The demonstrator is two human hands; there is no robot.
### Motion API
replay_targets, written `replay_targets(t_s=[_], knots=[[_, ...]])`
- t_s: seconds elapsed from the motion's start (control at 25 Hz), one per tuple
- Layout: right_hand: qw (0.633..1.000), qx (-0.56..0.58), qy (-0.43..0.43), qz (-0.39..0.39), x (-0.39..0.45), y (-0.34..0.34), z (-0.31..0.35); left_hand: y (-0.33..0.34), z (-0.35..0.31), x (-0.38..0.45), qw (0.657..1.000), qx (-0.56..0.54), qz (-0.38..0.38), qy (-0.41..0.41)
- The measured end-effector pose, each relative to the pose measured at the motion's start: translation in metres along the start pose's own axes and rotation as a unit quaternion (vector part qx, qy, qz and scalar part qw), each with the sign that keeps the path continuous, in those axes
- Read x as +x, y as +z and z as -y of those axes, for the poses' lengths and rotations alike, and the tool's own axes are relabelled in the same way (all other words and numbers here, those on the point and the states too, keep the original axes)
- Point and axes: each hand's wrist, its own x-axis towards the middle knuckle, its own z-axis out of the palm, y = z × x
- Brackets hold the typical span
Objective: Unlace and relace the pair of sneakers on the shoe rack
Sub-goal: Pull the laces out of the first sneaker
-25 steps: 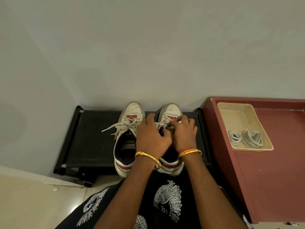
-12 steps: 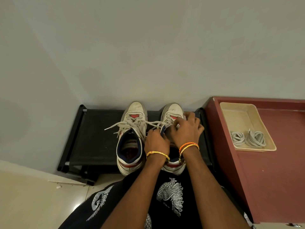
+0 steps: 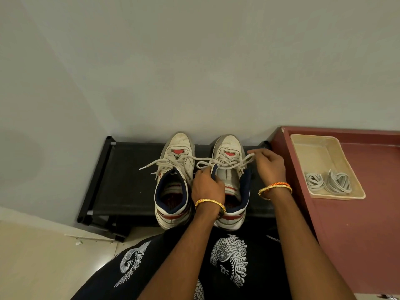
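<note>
White sneakers on the shoe rack (image 3: 121, 182)
Left hand (image 3: 206, 185) grips the right sneaker (image 3: 230, 169) tongue — right hand (image 3: 267, 167) pinches its lace (image 3: 227, 162).

left arm: bare forearm reaching forward from the lower middle of the view, angled up toward the centre
left wrist: ringed by a gold bangle
left hand (image 3: 206, 184): back of the hand toward the camera, fingers curled and pinching the lace (image 3: 218, 164) at the near edge of the right sneaker (image 3: 229, 169)
right arm: bare forearm coming up from the lower right, roughly parallel to the left arm
right wrist: carries an orange thread band and a gold bangle side by side
right hand (image 3: 267, 166): set further forward and to the right of the left hand, thumb and forefinger pinching the other run of the lace, remaining fingers loosely bent
hands: apart, not touching each other
</note>
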Motion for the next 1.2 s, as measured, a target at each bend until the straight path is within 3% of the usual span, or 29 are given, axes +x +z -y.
replay_targets(t_s=[0.04, 0.12, 0.2, 0.32, 0.52, 0.6, 0.68, 0.76, 0.84, 0.92, 0.96, 1.0, 1.04, 1.12, 1.16, 1.2], knots=[[0.995, -0.081, -0.064, 0.009, -0.003, 0.003, 0.002, 0.0, 0.0, -0.001, 1.0, -0.017, -0.002, -0.001], [0.932, -0.315, -0.178, 0.032, -0.013, 0.016, 0.003, 0.001, -0.001, -0.002, 0.998, -0.06, -0.003, 0.0], [0.871, -0.445, -0.199, 0.059, -0.019, 0.035, 0.004, 0.002, 0.001, -0.001, 0.996, -0.089, -0.007, 0.001], [0.854, -0.479, -0.191, 0.068, -0.022, 0.05, 0.005, 0.003, 0.003, 0.001, 0.995, -0.101, -0.01, 0.006], [0.879, -0.436, -0.176, 0.079, -0.018, 0.052, -0.002, 0.003, 0.002, 0.0, 0.995, -0.097, -0.01, 0.008], [0.924, -0.346, -0.153, 0.055, -0.019, 0.047, -0.004, 0.003, 0.001, -0.001, 0.996, -0.088, -0.012, 0.009], [0.983, -0.166, -0.084, 0.009, -0.015, 0.031, 0.001, 0.002, 0.001, -0.001, 0.996, -0.081, -0.019, 0.009], [0.998, 0.046, -0.022, -0.033, -0.01, 0.006, 0.008, 0.002, 0.001, -0.001, 0.997, -0.076, -0.022, 0.006], [0.963, 0.256, 0.055, -0.059, -0.005, -0.017, 0.013, 0.004, 0.001, -0.001, 0.997, -0.073, -0.026, 0.0], [0.882, 0.447, 0.144, -0.048, 0.0, -0.03, 0.009, 0.005, 0.001, -0.001, 0.997, -0.071, -0.026, -0.007], [0.85, 0.495, 0.178, -0.042, 0.002, -0.032, 0.006, 0.005, 0.001, -0.001, 0.997, -0.07, -0.026, -0.008], [0.845, 0.498, 0.192, -0.037, 0.004, -0.031, 0.004, 0.005, 0.002, -0.001, 0.997, -0.07, -0.026, -0.009], [0.879, 0.44, 0.182, -0.028, 0.004, -0.029, 0.003, 0.005, 0.002, -0.001, 0.997, -0.069, -0.026, -0.009], [0.986, 0.155, 0.067, 0.004, 0.001, -0.015, 0.002, 0.005, 0.002, -0.001, 0.997, -0.069, -0.026, -0.01], [1.0, -0.005, -0.012, 0.028, -0.006, -0.003, 0.001, 0.006, 0.002, -0.001, 0.997, -0.069, -0.025, -0.012], [0.985, -0.14, -0.082, 0.053, -0.013, 0.01, -0.001, 0.006, 0.001, -0.001, 0.997, -0.068, -0.024, -0.013]])
